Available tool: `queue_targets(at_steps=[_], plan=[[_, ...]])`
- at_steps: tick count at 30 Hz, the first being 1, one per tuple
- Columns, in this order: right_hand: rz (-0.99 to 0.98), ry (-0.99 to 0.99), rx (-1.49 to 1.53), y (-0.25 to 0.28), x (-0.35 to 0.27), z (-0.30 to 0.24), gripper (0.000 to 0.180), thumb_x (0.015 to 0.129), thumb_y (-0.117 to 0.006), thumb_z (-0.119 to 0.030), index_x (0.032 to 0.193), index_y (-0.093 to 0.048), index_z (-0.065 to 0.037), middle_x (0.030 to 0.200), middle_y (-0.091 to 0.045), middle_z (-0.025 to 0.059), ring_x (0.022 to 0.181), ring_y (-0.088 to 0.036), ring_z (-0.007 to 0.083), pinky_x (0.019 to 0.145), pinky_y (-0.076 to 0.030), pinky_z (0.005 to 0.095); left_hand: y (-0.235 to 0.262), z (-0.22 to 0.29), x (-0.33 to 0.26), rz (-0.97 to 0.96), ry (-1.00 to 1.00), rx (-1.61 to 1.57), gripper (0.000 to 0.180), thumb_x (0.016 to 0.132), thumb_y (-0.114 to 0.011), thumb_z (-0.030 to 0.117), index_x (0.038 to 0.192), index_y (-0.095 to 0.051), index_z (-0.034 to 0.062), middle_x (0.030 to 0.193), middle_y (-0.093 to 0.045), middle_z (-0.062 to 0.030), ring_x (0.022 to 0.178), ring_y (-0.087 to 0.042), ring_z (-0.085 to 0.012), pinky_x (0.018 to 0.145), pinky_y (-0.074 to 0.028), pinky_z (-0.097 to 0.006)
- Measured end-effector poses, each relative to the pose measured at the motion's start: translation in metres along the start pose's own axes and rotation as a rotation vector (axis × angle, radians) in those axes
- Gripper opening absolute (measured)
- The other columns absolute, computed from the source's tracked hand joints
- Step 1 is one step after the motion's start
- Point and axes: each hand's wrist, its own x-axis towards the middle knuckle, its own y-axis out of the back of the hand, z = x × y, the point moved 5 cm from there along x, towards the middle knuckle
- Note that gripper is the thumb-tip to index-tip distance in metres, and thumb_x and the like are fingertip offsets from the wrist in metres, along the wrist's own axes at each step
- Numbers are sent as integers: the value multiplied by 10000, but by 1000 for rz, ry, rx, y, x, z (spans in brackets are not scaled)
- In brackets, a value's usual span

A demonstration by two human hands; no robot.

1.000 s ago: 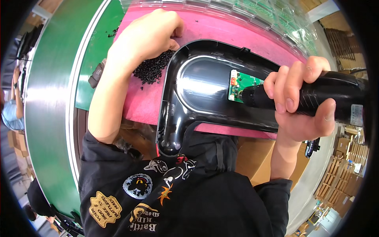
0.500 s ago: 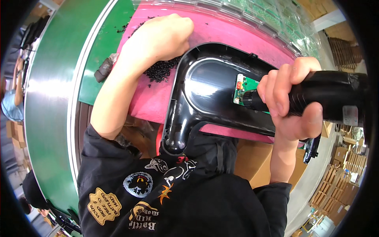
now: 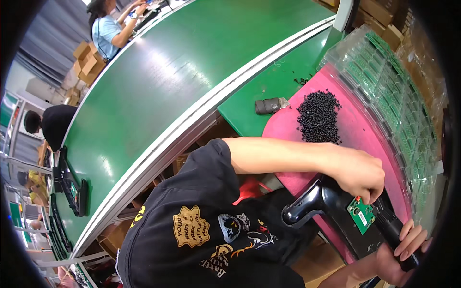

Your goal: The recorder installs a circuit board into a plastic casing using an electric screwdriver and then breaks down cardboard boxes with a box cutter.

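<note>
Black plastic casing point(image 3: 331, 211), glossy and curved, lying at the near end of a pink mat point(image 3: 350, 129) on the worktop. Small green circuit board point(image 3: 361, 214) seated on the casing. Left hand point(image 3: 357, 174) curled down over the casing, fingertips pinched narrow at the board's upper edge. Right hand point(image 3: 401, 252) wrapped tight around a black electric screwdriver point(image 3: 391, 228), its front end beside the board. Heap of tiny black screws point(image 3: 318, 116) farther up the mat, well apart from both hands. Clear plastic trays point(image 3: 398, 91) of green boards along the mat's right side. Small dark grey block point(image 3: 268, 105) on the green worktop point(image 3: 259, 91) just left of the heap. Wide green conveyor belt point(image 3: 168, 81) beyond, with other people along its far side.
</note>
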Motion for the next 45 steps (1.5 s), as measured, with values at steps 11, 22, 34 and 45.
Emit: queue_targets(at_steps=[11, 22, 34, 45], plan=[[194, -3, -19, 13, -11, -5, 424, 737, -664, -339, 910, -385, -70, 574, -393, -30, 501, -370, 61, 626, -283, 243, -25, -1, 16, 102, -222, -8, 159, 740, -646, 173, 752, -636, 14, 739, -618, -113, 795, -592, -299, 694, -473, -385], [10, -103, 169, 13, -5, 3, 426, 760, -649, -407, 981, -451, -101, 623, -461, -38, 497, -426, 70, 618, -361, 256, -19, 2, 14, 27, -86, -101, 256, 747, -694, 132, 932, -590, -12, 907, -598, -108, 815, -587, -279, 713, -489, -355], [71, -189, -105, 80, -24, 2, 309, 870, -508, -306, 990, -460, -25, 593, -480, 57, 473, -408, 116, 464, -353, 260, -17, -3, 16, 94, 87, 276, 260, 710, -708, 71, 943, -613, 5, 947, -607, -101, 924, -580, -274, 801, -471, -347], [62, -292, -221, 73, -25, 14, 389, 831, -564, -427, 911, -445, -66, 573, -429, -21, 449, -355, 79, 481, -300, 255, 10, 0, 17, 304, 48, 565, 253, 741, -671, 43, 985, -609, 20, 993, -598, -101, 965, -558, -273, 831, -443, -344]])
